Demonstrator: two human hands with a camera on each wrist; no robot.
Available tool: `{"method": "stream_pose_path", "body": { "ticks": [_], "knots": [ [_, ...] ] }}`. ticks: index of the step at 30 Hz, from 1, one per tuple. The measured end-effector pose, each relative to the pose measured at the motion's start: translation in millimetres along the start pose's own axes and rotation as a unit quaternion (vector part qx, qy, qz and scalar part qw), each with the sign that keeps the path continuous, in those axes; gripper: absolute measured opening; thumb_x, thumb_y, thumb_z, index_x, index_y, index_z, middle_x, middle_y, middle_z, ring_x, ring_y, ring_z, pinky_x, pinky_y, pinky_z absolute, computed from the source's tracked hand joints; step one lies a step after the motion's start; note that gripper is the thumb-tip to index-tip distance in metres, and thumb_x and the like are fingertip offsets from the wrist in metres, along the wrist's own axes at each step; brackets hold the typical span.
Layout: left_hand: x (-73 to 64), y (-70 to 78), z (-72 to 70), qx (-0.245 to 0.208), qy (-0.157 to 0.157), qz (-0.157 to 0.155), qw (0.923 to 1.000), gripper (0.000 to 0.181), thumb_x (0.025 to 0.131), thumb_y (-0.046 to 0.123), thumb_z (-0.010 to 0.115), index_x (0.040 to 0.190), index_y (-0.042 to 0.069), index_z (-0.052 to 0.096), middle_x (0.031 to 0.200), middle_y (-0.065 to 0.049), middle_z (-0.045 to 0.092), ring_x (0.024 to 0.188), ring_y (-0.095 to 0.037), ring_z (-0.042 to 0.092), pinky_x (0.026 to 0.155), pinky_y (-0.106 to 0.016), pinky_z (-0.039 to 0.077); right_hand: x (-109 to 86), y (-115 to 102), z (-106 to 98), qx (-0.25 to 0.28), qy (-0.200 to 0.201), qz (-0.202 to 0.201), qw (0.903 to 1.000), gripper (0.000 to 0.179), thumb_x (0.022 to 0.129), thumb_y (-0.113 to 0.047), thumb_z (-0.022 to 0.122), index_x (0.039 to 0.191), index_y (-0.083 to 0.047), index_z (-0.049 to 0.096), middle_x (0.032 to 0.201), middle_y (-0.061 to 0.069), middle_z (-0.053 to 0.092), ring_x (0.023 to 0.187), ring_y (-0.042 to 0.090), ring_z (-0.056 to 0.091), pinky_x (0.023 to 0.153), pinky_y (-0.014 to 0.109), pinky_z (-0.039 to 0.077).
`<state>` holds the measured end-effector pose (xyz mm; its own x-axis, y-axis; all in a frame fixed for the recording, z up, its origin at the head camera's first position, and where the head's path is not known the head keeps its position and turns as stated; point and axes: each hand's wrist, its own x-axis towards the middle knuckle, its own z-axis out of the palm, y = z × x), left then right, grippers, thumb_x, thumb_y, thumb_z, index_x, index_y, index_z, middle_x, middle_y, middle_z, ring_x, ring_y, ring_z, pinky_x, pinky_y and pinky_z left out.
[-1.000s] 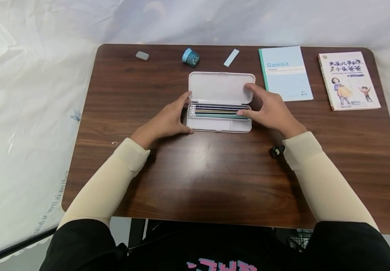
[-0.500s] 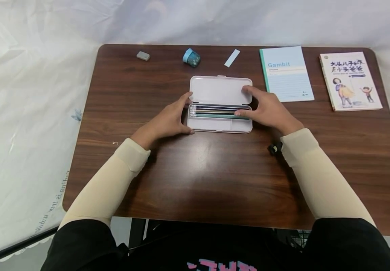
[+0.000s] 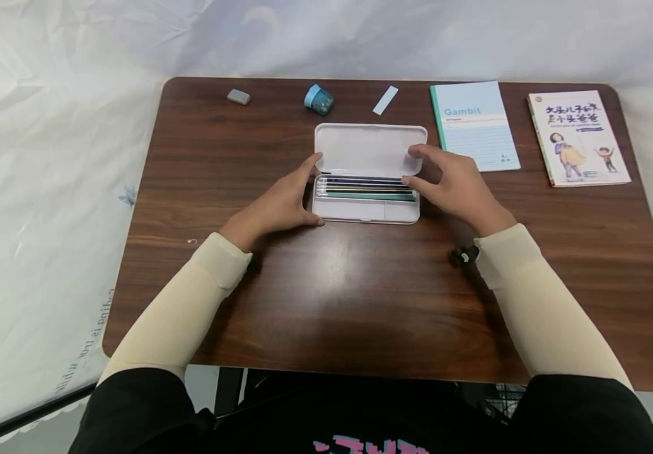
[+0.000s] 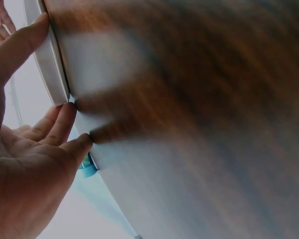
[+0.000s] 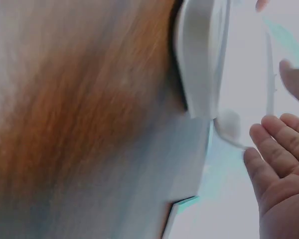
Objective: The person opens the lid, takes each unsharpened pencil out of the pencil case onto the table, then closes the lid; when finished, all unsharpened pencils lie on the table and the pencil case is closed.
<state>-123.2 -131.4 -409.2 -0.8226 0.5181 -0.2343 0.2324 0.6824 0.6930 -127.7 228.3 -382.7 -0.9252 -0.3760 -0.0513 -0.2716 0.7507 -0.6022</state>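
Note:
A white pencil case [image 3: 349, 210] lies unlatched on the table, its lid [image 3: 363, 148] tilted back on the hinge. Several pencils [image 3: 369, 189] lie side by side in its rear compartment; the front section shows bare white. My left hand [image 3: 278, 205] grips the case's left end, thumb at the front edge and fingers behind, as the left wrist view also shows. At the right end is my right hand [image 3: 457, 186]. Its forefinger overlaps the lid's right edge and its thumb is over the pencils' right ends. In the right wrist view its fingers are fairly straight, a fingertip at the lid's edge.
Along the back of the table [image 3: 326, 302] lie a grey eraser [image 3: 238, 96], a blue pencil sharpener [image 3: 319, 99] and a pale strip [image 3: 386, 100]. A light blue notebook [image 3: 474, 126] and a white book [image 3: 578, 139] lie at the right.
The lid's tilt shifts with the right hand's slight movement. The right thumb has drawn a little to the right and back over the pencils. The left hand stays on the case.

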Motion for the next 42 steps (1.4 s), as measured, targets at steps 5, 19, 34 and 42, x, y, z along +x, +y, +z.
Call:
{"method": "stream_pose_path", "body": {
  "ticks": [5,19,34,42],
  "knots": [
    [-0.9,-1.3,-0.9,0.004,0.001,-0.004,1.0000,0.138,0.086,0.023,0.100,0.181,0.018,0.000,0.167,-0.017,0.050,0.156,-0.030,0.049,0.133,-0.050,0.037,-1.4,-7.6,1.3,-0.004,-0.048,0.006,0.9988,0.039,0.110,-0.019,0.073,0.146,-0.006,0.069,0.141,0.018,0.075,0.131,0.038,0.072,0.114,0.060,0.056],
    [0.7,-0.8,0.9,0.009,-0.002,0.001,1.0000,0.137,0.087,0.024,0.100,0.180,0.017,0.000,0.166,-0.019,0.051,0.153,-0.031,0.051,0.132,-0.049,0.038,7.7,-13.3,10.7,-0.074,-0.104,0.038,0.9910,0.037,0.112,-0.014,0.067,0.146,-0.001,0.067,0.136,0.021,0.076,0.114,0.033,0.070,0.103,0.056,0.059],
    [0.2,1.7,0.1,0.012,0.001,0.001,0.9999,0.138,0.087,0.026,0.100,0.181,0.020,-0.002,0.167,-0.020,0.049,0.157,-0.032,0.048,0.132,-0.051,0.038,9.0,-20.5,14.1,-0.116,-0.104,0.012,0.9878,0.035,0.110,-0.010,0.070,0.143,0.002,0.068,0.135,0.023,0.076,0.121,0.036,0.074,0.104,0.056,0.060],
    [-1.3,1.6,1.3,0.007,0.007,0.005,0.9999,0.138,0.085,0.025,0.101,0.180,0.016,0.001,0.164,-0.020,0.051,0.154,-0.032,0.050,0.132,-0.050,0.038,12.0,-23.3,17.8,-0.131,-0.113,-0.004,0.9850,0.034,0.111,-0.011,0.070,0.142,0.002,0.069,0.130,0.023,0.078,0.115,0.035,0.074,0.103,0.055,0.061]
  ]
}}
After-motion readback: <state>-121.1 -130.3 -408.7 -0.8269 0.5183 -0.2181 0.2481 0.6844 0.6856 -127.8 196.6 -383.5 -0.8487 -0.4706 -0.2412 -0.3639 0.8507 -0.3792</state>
